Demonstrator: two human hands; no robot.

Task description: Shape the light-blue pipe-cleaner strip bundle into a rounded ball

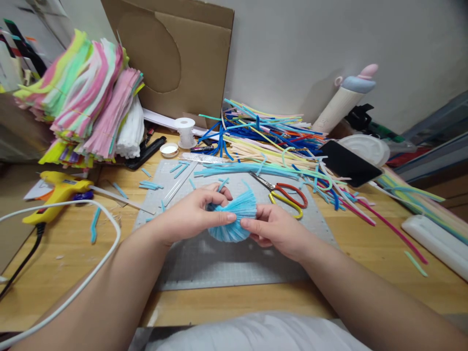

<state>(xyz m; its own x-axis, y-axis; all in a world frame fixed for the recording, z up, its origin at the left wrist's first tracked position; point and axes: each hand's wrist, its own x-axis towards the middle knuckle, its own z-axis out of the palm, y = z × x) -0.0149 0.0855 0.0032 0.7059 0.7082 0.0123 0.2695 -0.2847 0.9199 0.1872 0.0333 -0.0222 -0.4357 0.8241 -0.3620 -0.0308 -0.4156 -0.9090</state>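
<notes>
Between my two hands is a fan-shaped bundle of light blue pipe cleaners (234, 233), spread in a curved, pleated form above the cutting mat. My left hand (206, 209) grips its left side, the thumb lying across the front. On the right edge my right hand (268, 224) pinches it between thumb and fingers. Parts of the fingers behind the bundle are hidden. Scissors (280, 192) with red and yellow handles lie just beyond my right hand. Behind the hands, a row of long light blue pipe cleaners (237, 169) rests on the grey cutting mat (226, 268).
A yellow glue gun (60, 187) with a white cable (113, 219) is at left. Bundled pipe cleaners (84, 97) are heaped behind it. A spool (185, 132), a loose pipe cleaner pile (263, 129), a phone (351, 163) and a white bottle (338, 105) stand or lie toward the back.
</notes>
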